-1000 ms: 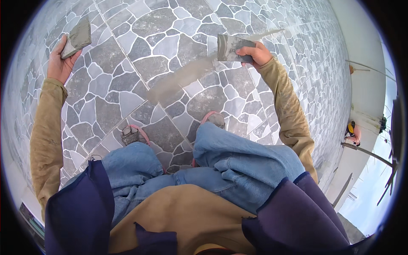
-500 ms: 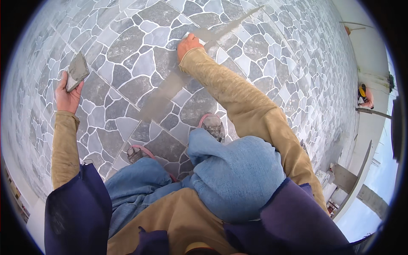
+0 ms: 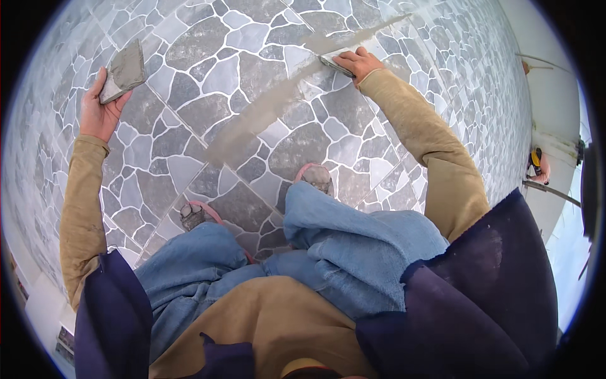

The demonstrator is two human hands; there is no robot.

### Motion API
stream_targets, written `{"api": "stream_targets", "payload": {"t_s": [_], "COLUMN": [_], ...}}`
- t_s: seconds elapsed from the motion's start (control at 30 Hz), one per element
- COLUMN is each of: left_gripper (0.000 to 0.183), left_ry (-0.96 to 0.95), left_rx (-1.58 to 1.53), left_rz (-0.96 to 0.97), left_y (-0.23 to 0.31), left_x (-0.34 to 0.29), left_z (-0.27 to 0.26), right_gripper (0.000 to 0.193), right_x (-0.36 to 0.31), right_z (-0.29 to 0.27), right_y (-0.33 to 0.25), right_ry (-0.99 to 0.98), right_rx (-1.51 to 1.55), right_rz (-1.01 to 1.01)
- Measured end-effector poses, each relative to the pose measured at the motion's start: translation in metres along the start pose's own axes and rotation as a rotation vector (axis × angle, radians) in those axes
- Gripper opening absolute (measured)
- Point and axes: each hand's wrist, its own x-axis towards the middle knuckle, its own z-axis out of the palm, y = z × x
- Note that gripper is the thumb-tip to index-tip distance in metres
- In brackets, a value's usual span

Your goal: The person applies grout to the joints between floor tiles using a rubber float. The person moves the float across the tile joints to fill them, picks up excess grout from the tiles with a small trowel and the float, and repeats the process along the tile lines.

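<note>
My left hand (image 3: 101,112) is closed on a rough grey slab (image 3: 127,69), a flat tile-like piece coated with grey paste, held up on the left. My right hand (image 3: 364,65) grips a thin flat scraper-like piece (image 3: 336,65), its edge against the floor. What exactly this piece is, I cannot make out. Wet grey grout (image 3: 252,117) lies smeared in a diagonal band along a joint of the stone-patterned floor tiles (image 3: 297,151). The band runs past my right hand toward the upper right.
My feet in pink-strapped sandals (image 3: 314,177) stand on the tiles, below the grout band. A pale wall (image 3: 549,120) rises at the far right, with a yellow and black object (image 3: 536,162) and a thin bar (image 3: 553,193) near it.
My right hand has moved to the right with the flat piece, uncovering the middle of the grout band. My left hand and its slab have shifted slightly up and right in view.
</note>
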Motion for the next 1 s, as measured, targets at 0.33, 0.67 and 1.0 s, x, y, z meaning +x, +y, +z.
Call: {"api": "stream_targets", "payload": {"t_s": [0.33,0.67,1.0], "left_gripper": [0.037,0.036,0.038], "left_ry": [-0.08,-0.072,-0.111], "left_rx": [-0.084,-0.135,-0.101], "left_rz": [0.003,0.031,-0.028], "left_y": [-0.007,0.0,-0.012], "left_x": [0.011,-0.007,-0.017], "left_z": [0.016,-0.013,0.018], "right_gripper": [0.036,0.037,0.067], "right_x": [0.105,0.142,0.017], "right_z": [-0.023,-0.07,-0.01], "right_y": [-0.035,-0.088,0.008], "right_ry": [-0.024,0.047,-0.049], "right_rx": [0.042,0.093,-0.088], "right_rz": [0.556,0.292,0.023]}}
